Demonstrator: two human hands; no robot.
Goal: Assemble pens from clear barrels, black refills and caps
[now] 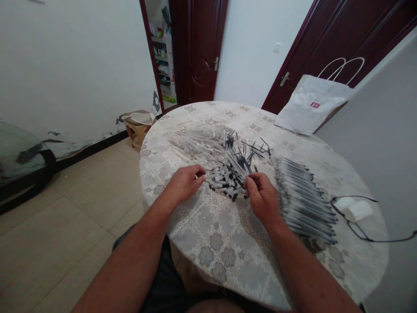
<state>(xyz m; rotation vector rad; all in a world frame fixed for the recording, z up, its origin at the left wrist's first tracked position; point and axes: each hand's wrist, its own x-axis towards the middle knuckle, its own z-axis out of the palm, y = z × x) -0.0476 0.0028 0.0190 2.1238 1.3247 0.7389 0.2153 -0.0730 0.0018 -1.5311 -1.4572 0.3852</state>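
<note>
A loose heap of clear pen barrels and black refills lies in the middle of a round table with a floral cloth. My left hand rests at the heap's near left edge, fingers curled and pinched on a pen part. My right hand sits at the heap's near right edge, fingertips pinched on a small pen piece. A tidy row of assembled pens lies just right of my right hand.
A white paper bag leans at the table's far right. A white charger with a black cable lies at the right edge. A small stool stands on the tiled floor by the wall, near a dark red door.
</note>
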